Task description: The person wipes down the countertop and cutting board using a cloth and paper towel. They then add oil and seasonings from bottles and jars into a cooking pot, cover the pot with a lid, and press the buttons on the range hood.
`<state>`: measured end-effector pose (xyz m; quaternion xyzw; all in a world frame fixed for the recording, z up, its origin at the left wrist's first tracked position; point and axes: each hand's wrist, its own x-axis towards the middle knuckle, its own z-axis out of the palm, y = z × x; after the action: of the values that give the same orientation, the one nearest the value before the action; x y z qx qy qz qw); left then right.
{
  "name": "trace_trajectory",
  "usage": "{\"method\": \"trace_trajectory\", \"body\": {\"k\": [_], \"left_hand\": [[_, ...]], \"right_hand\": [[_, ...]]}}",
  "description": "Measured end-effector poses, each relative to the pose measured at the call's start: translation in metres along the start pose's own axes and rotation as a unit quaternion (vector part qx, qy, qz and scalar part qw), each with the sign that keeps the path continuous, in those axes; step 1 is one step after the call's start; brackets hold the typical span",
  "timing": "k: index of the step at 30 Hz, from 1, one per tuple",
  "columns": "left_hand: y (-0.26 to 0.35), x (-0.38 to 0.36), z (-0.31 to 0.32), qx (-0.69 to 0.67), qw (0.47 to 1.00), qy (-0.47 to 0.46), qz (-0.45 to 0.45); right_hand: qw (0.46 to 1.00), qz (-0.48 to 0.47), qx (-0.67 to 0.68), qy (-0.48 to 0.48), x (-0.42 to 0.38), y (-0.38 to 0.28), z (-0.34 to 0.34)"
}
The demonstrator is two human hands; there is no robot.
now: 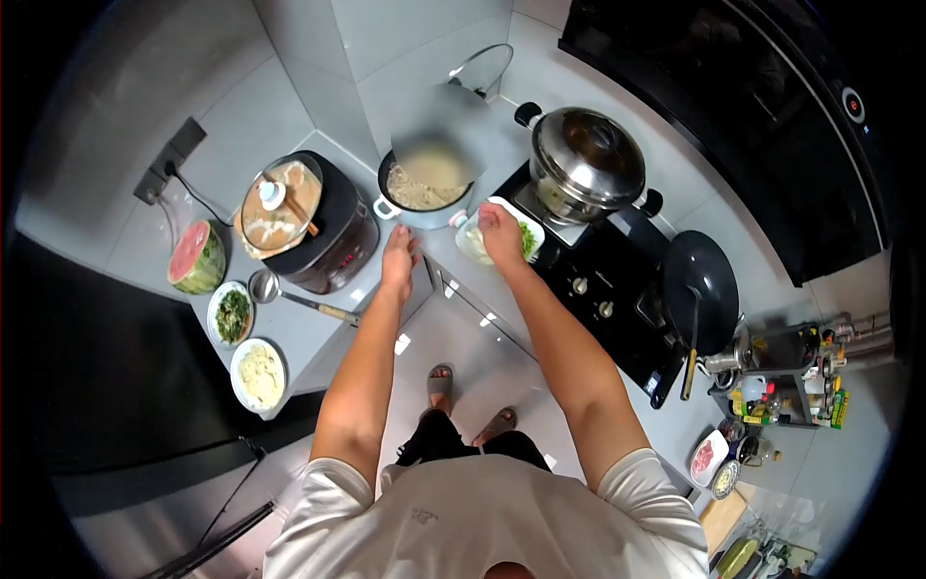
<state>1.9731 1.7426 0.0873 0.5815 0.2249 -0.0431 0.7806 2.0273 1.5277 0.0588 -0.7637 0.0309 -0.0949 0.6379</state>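
Note:
My left hand (398, 259) is held out with fingers stretched, just in front of a white-handled pot (384, 208); nothing shows in it. Pale noodle-like strands (413, 191) fill the pot, and a blurred patch covers its far part. Over a white dish (539, 230) is my right hand (500, 234), its fingers curled together; what they hold, if anything, is hidden. Chopped greens (528, 241) lie in that dish, beside a paler food partly covered by the hand.
A lidded steel pot (588, 164) stands on the black stove (617, 289), with a wok (702, 285) further right. To the left are a dark cooker (333, 241), a cut watermelon (198, 259), a ladle (309, 301), and plates of herbs (232, 315) and pale slices (258, 374).

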Motion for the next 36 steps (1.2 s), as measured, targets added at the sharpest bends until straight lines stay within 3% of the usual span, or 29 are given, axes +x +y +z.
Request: {"method": "trace_trajectory", "body": {"k": [6,10,13,18,27,36], "left_hand": [[-0.008,0.079,-0.018,-0.112,0.989,0.065,-0.068],[-0.024,0.107,-0.016,-0.234,0.962,0.120,-0.077],[-0.023,0.114,-0.006,-0.259,0.950,0.154,-0.079],[-0.028,0.123,-0.008,-0.248,0.951,0.170,-0.079],[-0.005,0.105,0.005,-0.259,0.946,0.176,-0.082],[0.015,0.078,0.010,-0.295,0.940,0.161,-0.056]], "right_hand": [[0.995,0.064,0.051,0.049,0.103,0.011,0.039],[0.986,0.102,-0.107,0.073,0.149,0.009,0.043],[0.989,0.137,0.022,0.054,0.176,0.006,0.053],[0.936,0.270,0.227,0.007,0.196,-0.009,0.055],[0.901,0.290,0.321,0.008,0.195,-0.010,0.052],[0.913,0.260,0.315,0.010,0.188,-0.040,0.050]]}}
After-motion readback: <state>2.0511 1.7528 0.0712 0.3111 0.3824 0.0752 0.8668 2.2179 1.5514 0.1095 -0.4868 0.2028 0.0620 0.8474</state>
